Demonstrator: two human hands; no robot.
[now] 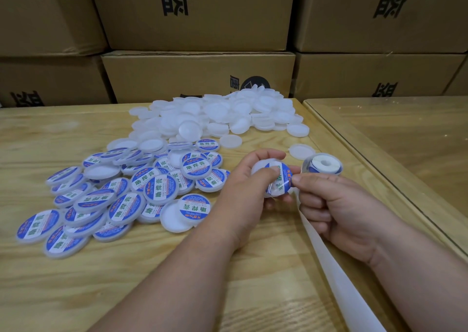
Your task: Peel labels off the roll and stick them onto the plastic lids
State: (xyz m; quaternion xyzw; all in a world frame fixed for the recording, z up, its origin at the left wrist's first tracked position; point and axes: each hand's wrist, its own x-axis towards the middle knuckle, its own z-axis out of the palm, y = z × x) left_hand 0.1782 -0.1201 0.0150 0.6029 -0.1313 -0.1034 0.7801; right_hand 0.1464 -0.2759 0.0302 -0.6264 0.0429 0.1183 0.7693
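Left hand (pixel 249 182) grips lid (pixel 263 169); right hand (pixel 336 205), at its 3 o'clock, pinches label (pixel 279 182).

Lid (pixel 260 169) mostly concealed behind left hand (pixel 249 192) and label (pixel 279 181). Label text partly covered by left thumb. Backing strip (pixel 336 271) cut off at bottom edge. Label roll (pixel 323 165) partly screened by right hand (pixel 336 210). Small print on labelled lids (pixel 106 200) illegible. Cardboard boxes (pixel 197 12) cropped at top edge.
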